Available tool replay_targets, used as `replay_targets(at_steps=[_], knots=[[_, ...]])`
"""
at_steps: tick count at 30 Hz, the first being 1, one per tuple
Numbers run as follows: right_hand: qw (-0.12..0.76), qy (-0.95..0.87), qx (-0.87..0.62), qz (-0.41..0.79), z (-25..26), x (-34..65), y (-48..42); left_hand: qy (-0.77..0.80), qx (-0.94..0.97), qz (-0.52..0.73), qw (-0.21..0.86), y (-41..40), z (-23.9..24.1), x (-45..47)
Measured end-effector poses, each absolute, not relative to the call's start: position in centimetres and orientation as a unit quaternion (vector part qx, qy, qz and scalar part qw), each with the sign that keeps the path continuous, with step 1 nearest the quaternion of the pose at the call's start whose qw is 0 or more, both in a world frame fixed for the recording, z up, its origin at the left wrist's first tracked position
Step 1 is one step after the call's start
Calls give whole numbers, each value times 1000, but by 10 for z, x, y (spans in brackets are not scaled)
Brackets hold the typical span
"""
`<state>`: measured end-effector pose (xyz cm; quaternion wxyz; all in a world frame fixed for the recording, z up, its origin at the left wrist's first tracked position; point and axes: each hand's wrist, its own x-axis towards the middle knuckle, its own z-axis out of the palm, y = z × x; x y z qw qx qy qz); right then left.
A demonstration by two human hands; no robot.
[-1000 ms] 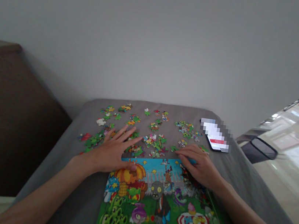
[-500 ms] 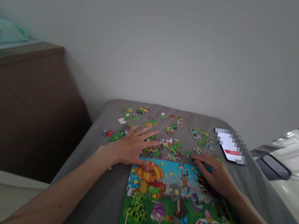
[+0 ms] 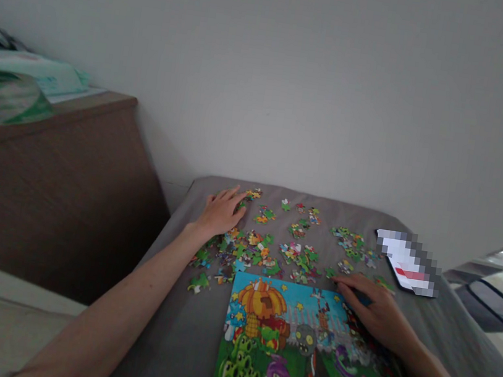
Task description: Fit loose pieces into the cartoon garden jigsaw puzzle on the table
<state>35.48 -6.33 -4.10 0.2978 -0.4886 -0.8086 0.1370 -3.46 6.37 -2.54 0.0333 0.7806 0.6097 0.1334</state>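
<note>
Small multicoloured jigsaw pieces [image 3: 265, 252] are lying loose on grey cloth [image 3: 174, 340] beyond the flat cartoon board [image 3: 274, 341], so a careless sweep might be scattering them, the left hand [image 3: 221, 212] showing spread fingers gripping nothing visible, the right hand [image 3: 368, 306] bunched ones whose hold I cannot tell.

Left grip [image 3: 222, 214] at puzzle pieces [image 3: 240, 249], right grip [image 3: 368, 306] at picture board [image 3: 307, 355].
</note>
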Motion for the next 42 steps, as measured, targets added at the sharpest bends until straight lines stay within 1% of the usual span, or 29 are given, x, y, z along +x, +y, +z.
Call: replay_targets(at_steps=[8, 20, 27, 35, 39, 42], knots=[[294, -803, -495, 152, -41, 355, -63, 571, 814, 95, 49, 67, -28, -37], [285, -813, -483, 154, -40, 358, -62, 506, 852, 124, 56, 57, -26, -36], [287, -815, -478, 161, -37, 355, -62, 520, 839, 157, 36, 41, -9, -20], [282, -810, -485, 168, -36, 354, -61, 467, 876, 89, 80, 22, -26, 13], [282, -808, -490, 167, -42, 357, -61, 460, 879, 91, 88, 20, -26, 15], [286, -811, -485, 163, -44, 359, -62, 488, 861, 119, 77, 26, -19, 0]])
